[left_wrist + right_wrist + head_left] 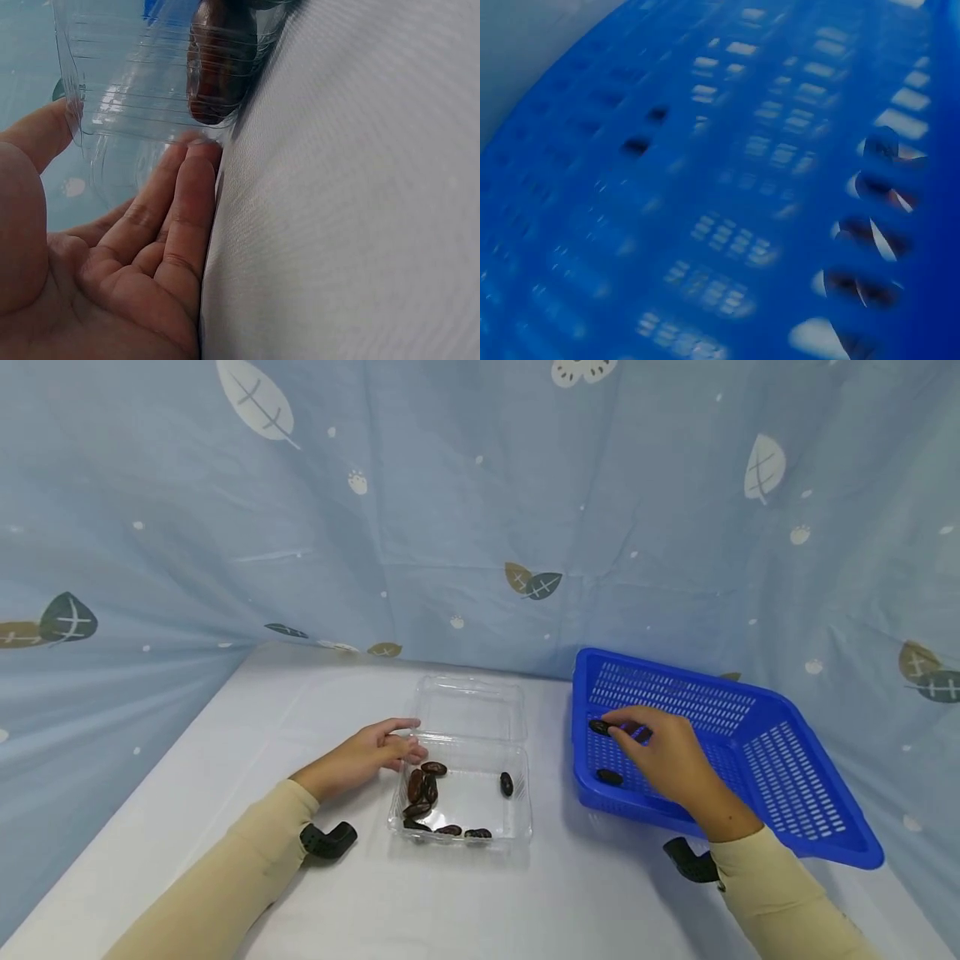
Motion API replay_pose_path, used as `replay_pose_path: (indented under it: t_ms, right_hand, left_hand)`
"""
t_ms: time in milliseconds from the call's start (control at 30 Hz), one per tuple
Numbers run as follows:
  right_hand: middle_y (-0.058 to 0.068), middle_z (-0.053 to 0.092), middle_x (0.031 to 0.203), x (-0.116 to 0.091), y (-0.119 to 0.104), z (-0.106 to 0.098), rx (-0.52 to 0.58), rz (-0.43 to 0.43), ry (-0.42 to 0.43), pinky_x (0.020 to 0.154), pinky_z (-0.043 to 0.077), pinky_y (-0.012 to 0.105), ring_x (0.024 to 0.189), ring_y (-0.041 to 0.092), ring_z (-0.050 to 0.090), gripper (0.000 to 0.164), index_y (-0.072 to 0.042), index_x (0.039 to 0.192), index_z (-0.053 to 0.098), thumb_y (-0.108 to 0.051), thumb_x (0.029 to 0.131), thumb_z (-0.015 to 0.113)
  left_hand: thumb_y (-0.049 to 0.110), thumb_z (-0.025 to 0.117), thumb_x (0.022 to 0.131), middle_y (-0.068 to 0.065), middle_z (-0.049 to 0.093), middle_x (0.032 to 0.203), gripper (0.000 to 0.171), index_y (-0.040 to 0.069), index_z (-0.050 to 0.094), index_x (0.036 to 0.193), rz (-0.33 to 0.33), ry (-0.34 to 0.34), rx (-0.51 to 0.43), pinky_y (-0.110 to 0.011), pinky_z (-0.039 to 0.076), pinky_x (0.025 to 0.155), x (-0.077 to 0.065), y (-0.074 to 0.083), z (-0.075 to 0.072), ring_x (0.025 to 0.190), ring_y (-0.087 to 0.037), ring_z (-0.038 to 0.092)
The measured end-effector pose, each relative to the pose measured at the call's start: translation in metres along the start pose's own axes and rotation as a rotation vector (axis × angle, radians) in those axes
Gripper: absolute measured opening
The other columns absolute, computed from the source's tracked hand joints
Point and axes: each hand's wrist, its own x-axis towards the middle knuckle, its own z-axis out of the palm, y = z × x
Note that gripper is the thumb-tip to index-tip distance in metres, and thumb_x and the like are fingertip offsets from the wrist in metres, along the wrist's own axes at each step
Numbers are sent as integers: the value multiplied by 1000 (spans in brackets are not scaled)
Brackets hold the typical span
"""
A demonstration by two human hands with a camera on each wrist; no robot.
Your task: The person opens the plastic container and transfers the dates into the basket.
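Note:
My right hand (pixel 667 756) pinches a dark brown date (pixel 600 727) between thumb and fingertips, over the left side of the blue plastic basket (pixel 780 710). A second date (pixel 610 777) lies in that basket, near its front left. At the left, my left hand (pixel 367 756) touches the back left corner of a clear hinged plastic box (pixel 517 814). The left wrist view shows its thumb (pixel 52 135) at the rim and its straight fingers (pixel 191 195) against the wall. Several dates (pixel 416 787) line the box's left and front sides; a lone date (pixel 507 784) lies at its right.
The box's clear lid (pixel 471 710) lies folded back behind it. A white cloth (pixel 480 902) covers the table, and a blue leaf-patterned curtain (pixel 465 510) hangs behind. Blurred slotted basket wall (pixel 682 187) fills most of the right wrist view.

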Motion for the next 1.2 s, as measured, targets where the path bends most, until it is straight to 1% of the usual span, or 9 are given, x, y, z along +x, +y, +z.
replay_pose_path:
  t_ms: [200,333,467,633,733,900,1033,1133,1200]
  right_hand:
    - [11,75,97,4,17,-2,-21,103,-118,63,53,26,82,22,67,15,-6,105,75,-2,92,69]
    - [13,75,102,5,24,2,-21,159,-226,69,58,36,90,27,68,15,-5,106,75,-3,94,67]
    - [11,75,104,7,31,10,-18,187,-315,78,59,45,93,27,69,14,-7,104,76,-4,94,66]
    - [9,75,101,9,37,19,19,229,-401,83,58,46,95,26,69,13,-7,102,76,-5,94,66]
    - [9,75,100,10,39,22,32,248,-428,84,58,47,96,27,69,13,-5,102,76,-4,94,65]
    - [11,75,102,10,38,21,-4,277,-442,88,57,50,98,29,69,13,-4,101,75,-3,93,65]
    - [14,75,102,9,38,20,-11,289,-455,87,57,50,98,31,69,13,-2,102,74,-2,93,65]
    - [16,74,104,8,37,18,-17,290,-436,85,57,50,99,33,69,14,-1,104,74,-4,93,65]
    - [16,74,106,7,35,16,-34,300,-395,84,57,50,100,33,68,17,-1,107,74,-6,95,63]
  left_hand:
    - [33,48,107,-18,66,132,59,4,30,155,-13,10,-2,-35,54,98,2,0,1,122,-29,63]
    - [34,48,107,-18,66,131,59,5,30,155,-19,8,-5,-37,54,99,2,0,1,122,-29,63]
    - [37,49,106,-16,67,131,61,6,30,155,-22,9,4,-40,53,100,0,-1,0,121,-28,64]
    - [37,49,106,-16,67,131,62,5,30,155,-22,5,7,-39,53,99,-1,-1,0,121,-27,64]
    - [36,48,106,-16,67,131,60,5,30,155,-22,10,15,-36,53,99,-3,-1,-1,121,-27,64]
    - [37,48,106,-16,67,131,61,5,30,155,-10,8,11,-33,53,97,-3,0,-2,121,-28,64]
    - [37,48,106,-16,66,131,61,4,30,155,-12,4,12,-33,53,97,-2,-1,-1,121,-28,64]
    - [37,48,106,-17,66,131,61,4,30,155,-14,3,13,-35,53,98,-1,-1,0,121,-28,64]
    - [37,48,106,-17,66,131,61,4,30,154,-10,1,9,-37,53,100,0,-1,0,122,-29,64]
